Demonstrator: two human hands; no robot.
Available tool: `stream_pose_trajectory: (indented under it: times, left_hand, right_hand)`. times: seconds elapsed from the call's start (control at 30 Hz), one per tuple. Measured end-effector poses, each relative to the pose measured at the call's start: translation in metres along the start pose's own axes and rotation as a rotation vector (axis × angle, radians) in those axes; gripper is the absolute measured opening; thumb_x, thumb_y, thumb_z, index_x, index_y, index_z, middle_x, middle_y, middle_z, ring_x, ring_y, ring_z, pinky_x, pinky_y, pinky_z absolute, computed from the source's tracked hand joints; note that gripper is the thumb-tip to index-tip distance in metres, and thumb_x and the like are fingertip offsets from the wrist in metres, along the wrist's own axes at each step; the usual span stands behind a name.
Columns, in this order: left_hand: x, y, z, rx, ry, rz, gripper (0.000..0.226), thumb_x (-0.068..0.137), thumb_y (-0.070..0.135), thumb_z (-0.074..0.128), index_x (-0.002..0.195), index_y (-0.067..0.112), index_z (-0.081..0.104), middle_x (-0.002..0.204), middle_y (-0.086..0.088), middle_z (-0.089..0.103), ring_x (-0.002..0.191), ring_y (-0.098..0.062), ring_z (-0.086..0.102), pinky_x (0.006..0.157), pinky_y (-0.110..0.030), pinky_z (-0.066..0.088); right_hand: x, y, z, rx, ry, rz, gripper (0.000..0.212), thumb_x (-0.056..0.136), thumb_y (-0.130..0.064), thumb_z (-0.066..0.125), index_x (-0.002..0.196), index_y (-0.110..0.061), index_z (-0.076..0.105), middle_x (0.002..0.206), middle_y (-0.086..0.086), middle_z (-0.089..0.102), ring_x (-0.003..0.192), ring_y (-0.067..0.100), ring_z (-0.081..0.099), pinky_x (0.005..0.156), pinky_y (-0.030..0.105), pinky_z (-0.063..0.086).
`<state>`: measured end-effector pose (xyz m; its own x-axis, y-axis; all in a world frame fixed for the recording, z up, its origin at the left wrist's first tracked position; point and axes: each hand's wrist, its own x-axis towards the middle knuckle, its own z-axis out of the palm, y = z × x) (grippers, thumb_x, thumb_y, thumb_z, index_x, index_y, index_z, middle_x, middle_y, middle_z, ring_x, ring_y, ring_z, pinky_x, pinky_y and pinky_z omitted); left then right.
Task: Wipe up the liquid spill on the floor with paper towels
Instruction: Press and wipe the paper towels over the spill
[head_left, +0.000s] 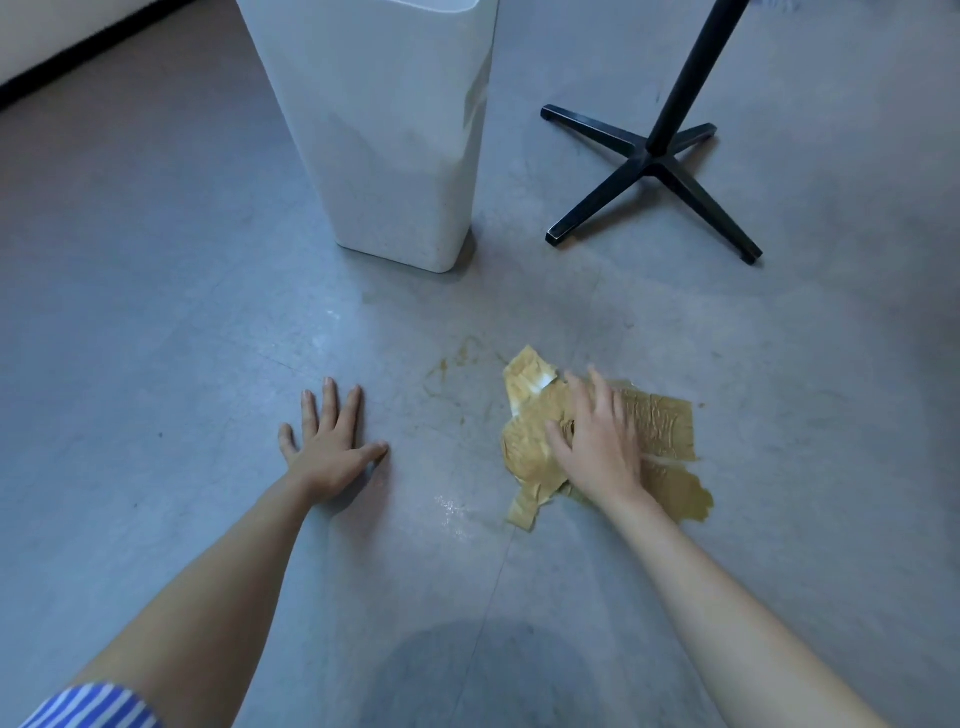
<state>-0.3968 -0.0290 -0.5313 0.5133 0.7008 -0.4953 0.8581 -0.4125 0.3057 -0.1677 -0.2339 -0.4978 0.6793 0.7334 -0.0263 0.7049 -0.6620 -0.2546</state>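
Observation:
Soaked, brown-stained paper towels (665, 426) lie flat and crumpled on the grey floor (156, 338). My right hand (597, 441) presses down on them with its fingers spread and fairly straight. Thin brown streaks of the spill (452, 369) remain on the floor just left of the towels, and a faint wet sheen (457, 512) shows below them. My left hand (330, 441) rests flat on the bare floor to the left, fingers spread, holding nothing.
A tall white bin (384, 130) stands on the floor beyond the hands. To its right is a black cross-shaped stand base (649, 166) with an upright pole. A pale wall edge with a dark skirting runs at the top left.

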Motion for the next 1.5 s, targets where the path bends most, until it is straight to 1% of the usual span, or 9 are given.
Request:
stream_pose_trajectory:
  times: [0.13,0.33,0.5,0.63,0.73,0.83,0.97,1.13,1.5]
  left_hand:
    - [-0.001,0.001,-0.001,0.004,-0.004,0.001,0.083,0.092,0.055,0.047,0.151,0.037,-0.009,0.155,0.007,-0.031,0.143,-0.020,-0.028,0.114,-0.053,-0.011]
    - [0.000,0.001,0.001,0.023,-0.007,-0.011,0.086,0.091,0.056,0.047,0.151,0.037,-0.011,0.154,0.007,-0.033,0.142,-0.020,-0.030,0.114,-0.053,-0.011]
    - [0.001,0.002,0.001,0.040,-0.024,-0.009,0.089,0.089,0.059,0.046,0.150,0.036,-0.014,0.153,0.006,-0.035,0.141,-0.021,-0.031,0.114,-0.054,-0.012]
    - [0.001,0.002,0.001,0.048,-0.029,-0.006,0.090,0.089,0.062,0.045,0.150,0.036,-0.016,0.152,0.006,-0.036,0.141,-0.021,-0.032,0.114,-0.055,-0.011]
    - [0.001,0.002,0.001,0.039,-0.025,-0.004,0.091,0.088,0.063,0.046,0.150,0.036,-0.015,0.152,0.006,-0.036,0.141,-0.021,-0.032,0.113,-0.055,-0.011]
    - [0.000,0.002,0.001,0.032,-0.023,-0.002,0.091,0.088,0.063,0.046,0.150,0.036,-0.015,0.153,0.006,-0.036,0.141,-0.022,-0.031,0.113,-0.055,-0.011]
    - [0.000,0.002,0.000,0.011,-0.018,0.008,0.091,0.088,0.063,0.045,0.150,0.036,-0.015,0.152,0.006,-0.036,0.141,-0.021,-0.033,0.112,-0.056,-0.013]
    - [0.001,0.001,0.003,0.019,-0.025,0.008,0.092,0.087,0.064,0.045,0.149,0.036,-0.017,0.152,0.005,-0.037,0.140,-0.021,-0.034,0.112,-0.056,-0.014]
    - [0.001,0.000,0.002,0.016,-0.032,0.016,0.093,0.086,0.065,0.045,0.149,0.036,-0.018,0.151,0.005,-0.038,0.139,-0.021,-0.035,0.112,-0.056,-0.014]
  right_hand:
    - [0.008,-0.009,0.018,-0.206,-0.174,-0.262,0.075,0.086,-0.062,0.021,0.152,-0.029,0.011,0.160,0.005,-0.005,0.147,0.027,-0.006,0.116,0.049,0.001]
    - [0.019,-0.003,0.044,-0.222,-0.323,-0.215,0.085,0.074,-0.068,-0.009,0.150,-0.030,-0.010,0.157,-0.005,-0.022,0.143,0.017,-0.023,0.115,0.046,-0.011]
    - [0.017,0.000,0.052,-0.118,-0.203,-0.226,0.074,0.085,-0.054,-0.006,0.152,-0.026,0.008,0.160,-0.007,-0.003,0.146,0.013,-0.008,0.116,0.041,-0.006]
    - [0.023,-0.012,0.055,0.336,0.020,-0.010,0.059,0.096,-0.040,0.017,0.144,-0.013,0.039,0.153,0.000,0.032,0.145,0.014,0.019,0.118,0.034,0.007]
    - [0.038,-0.030,0.046,0.641,0.175,0.127,0.053,0.096,-0.030,0.027,0.138,-0.005,0.046,0.146,0.006,0.043,0.140,0.018,0.033,0.115,0.024,0.019]
    - [0.058,-0.055,0.035,0.680,0.223,0.070,0.051,0.097,-0.028,0.028,0.137,-0.003,0.046,0.145,0.009,0.044,0.138,0.019,0.036,0.115,0.024,0.021]
    - [0.075,-0.098,0.034,0.500,0.118,-0.091,0.057,0.098,-0.042,0.022,0.147,-0.015,0.033,0.155,0.004,0.027,0.145,0.019,0.019,0.119,0.043,0.014]
    - [0.065,-0.102,0.067,-0.104,-0.301,-0.342,0.066,0.098,-0.052,0.025,0.152,-0.027,-0.001,0.160,-0.003,-0.012,0.146,0.020,-0.015,0.117,0.050,-0.006]
    - [0.071,-0.104,0.074,-0.157,-0.247,-0.252,0.059,0.102,-0.040,0.022,0.152,-0.017,0.003,0.160,0.001,-0.007,0.147,0.019,-0.010,0.118,0.042,-0.003]
